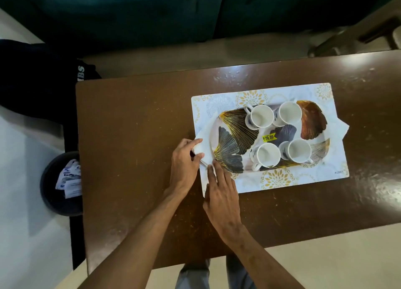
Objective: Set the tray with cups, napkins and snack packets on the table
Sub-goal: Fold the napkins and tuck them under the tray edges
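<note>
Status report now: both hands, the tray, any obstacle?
Left hand pinching napkin at tray edge. Right hand flat beside it. Four cups aboard. No obstacle.

The brown wooden table (134, 119) runs out of the picture at its right edge, and at its left side it covers part of the round dark bin (52, 184), whose white papers carry print too blurred to read. On the table, the left hand (184, 160) hides part of the white folded napkin (200, 149), and the white patterned placemat (282, 180) has a small word at its right corner too small to make out. Beyond the table's far edge, the dark green upholstered seat (152, 13) is cut off by the top edge.
</note>
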{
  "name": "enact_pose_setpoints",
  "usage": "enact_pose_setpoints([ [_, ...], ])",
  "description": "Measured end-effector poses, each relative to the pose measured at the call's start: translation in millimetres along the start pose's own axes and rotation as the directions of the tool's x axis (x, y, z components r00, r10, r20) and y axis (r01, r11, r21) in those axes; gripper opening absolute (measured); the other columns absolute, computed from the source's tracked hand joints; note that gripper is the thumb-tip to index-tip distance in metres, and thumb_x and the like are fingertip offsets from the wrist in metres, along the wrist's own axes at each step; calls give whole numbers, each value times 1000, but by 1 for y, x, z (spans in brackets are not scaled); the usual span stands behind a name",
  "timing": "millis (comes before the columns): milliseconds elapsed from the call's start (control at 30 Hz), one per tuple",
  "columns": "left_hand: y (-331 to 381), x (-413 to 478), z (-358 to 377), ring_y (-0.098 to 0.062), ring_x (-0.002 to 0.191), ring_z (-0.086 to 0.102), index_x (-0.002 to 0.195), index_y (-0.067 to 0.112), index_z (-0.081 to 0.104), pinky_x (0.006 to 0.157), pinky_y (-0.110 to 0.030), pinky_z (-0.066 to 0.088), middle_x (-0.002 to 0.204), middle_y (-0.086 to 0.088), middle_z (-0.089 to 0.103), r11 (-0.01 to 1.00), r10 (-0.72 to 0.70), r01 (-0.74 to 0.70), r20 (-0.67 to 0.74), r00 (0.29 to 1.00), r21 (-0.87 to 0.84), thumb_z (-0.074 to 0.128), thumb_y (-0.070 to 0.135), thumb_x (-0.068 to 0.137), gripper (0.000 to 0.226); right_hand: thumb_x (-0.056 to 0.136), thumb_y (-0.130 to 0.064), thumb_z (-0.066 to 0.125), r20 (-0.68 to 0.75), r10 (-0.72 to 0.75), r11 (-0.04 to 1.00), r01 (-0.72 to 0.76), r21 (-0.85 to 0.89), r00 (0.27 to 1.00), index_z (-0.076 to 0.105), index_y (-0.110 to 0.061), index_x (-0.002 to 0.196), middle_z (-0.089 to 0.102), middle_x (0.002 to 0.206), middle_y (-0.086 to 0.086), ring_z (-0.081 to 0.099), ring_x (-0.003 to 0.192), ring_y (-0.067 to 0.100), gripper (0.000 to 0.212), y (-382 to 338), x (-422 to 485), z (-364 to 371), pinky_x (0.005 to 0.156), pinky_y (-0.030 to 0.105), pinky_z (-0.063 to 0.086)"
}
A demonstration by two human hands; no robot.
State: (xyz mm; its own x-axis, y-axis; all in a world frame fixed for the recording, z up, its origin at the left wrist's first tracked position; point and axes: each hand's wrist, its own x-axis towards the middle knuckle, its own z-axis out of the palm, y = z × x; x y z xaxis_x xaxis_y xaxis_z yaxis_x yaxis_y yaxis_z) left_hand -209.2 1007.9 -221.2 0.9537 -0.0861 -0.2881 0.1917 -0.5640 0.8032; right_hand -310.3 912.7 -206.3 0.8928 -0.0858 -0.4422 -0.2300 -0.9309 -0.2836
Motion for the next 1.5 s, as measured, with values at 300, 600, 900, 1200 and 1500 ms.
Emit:
enact_pose_setpoints([
  [300, 1, -5, 6, -10, 86, 61, 133, 11, 65, 71, -4, 52, 110, 1, 59, 1000, 11, -11, -5, 1000, -20, 76, 0, 86, 49, 86, -16, 71, -83, 4, 1000, -2, 26, 997, 47, -9, 147, 44, 156, 14, 44, 143, 31, 65, 5, -5, 1, 116, 44, 39],
  [600, 0, -21, 11, 15, 99, 57, 139, 10, 58, 85, -14, 57, 127, -1, 50, 999, 10, -13, -71, 997, -45, 74, -4, 86, 57, 94, -16, 63, -48, -79, 994, 83, 72, 996, 36, -8, 154, 29, 164, 12, 27, 152, 28, 67, 23, -10, 1, 123, 44, 27],
  [900, 15, -47, 10, -14, 137, 43, 141, 13, 56, 110, -34, 47, 155, -3, 37, 996, -19, 26, -77, 997, 83, 74, 6, 89, 56, 95, -15, 65, -90, -57, 970, 76, 231, 994, 53, -14, 142, 53, 148, 7, 50, 137, 23, 49, 37, -22, -18, 110, 38, 48],
  [1200, 47, -68, 6, -20, 149, 32, 145, 16, 52, 119, -42, 36, 163, -1, 32, 985, -3, 12, -50, 999, 172, 71, 15, 92, 56, 95, -16, 66, -238, 43, 946, 37, 321, 970, 66, -16, 130, 63, 136, 2, 57, 127, 18, 35, 64, -37, -60, 106, 26, 43],
  [1500, 133, -106, 0, -17, 142, 41, 139, 19, 58, 108, -23, 28, 155, 0, 45, 977, 57, -58, 8, 998, 203, 70, 16, 93, 48, 96, -19, 66, -310, 145, 904, 2, 427, 940, 67, -17, 128, 59, 143, 3, 52, 134, 21, 33, 101, -68, -147, 113, 37, 41],
])
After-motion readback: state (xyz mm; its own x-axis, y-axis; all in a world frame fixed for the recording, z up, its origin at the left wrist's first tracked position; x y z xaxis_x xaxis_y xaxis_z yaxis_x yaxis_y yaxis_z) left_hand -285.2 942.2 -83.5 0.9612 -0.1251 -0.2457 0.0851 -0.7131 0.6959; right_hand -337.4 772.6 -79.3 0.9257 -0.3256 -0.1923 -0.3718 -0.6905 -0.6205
